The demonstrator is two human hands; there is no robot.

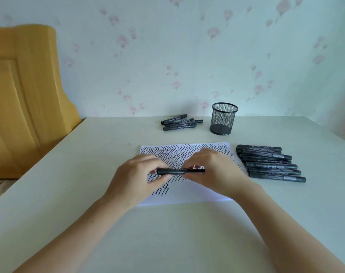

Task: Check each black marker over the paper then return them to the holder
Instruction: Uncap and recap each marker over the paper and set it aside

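head: both hands [140, 174] pinch slim black marker [180, 171].

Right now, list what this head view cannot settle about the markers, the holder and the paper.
- Held marker: the left hand and right hand cover both ends, so cap on or off is hidden.
- Marker labels in the right row and the far pile: print too small to read.
- Mesh holder: looks empty, but its dark base is hard to see clearly.
- Paper: hands hide part of the zigzags.

Pale table [89, 194] bears scribbled paper [195, 196], mesh holder [222, 120], two groups of black markers [270, 164] [180, 122].
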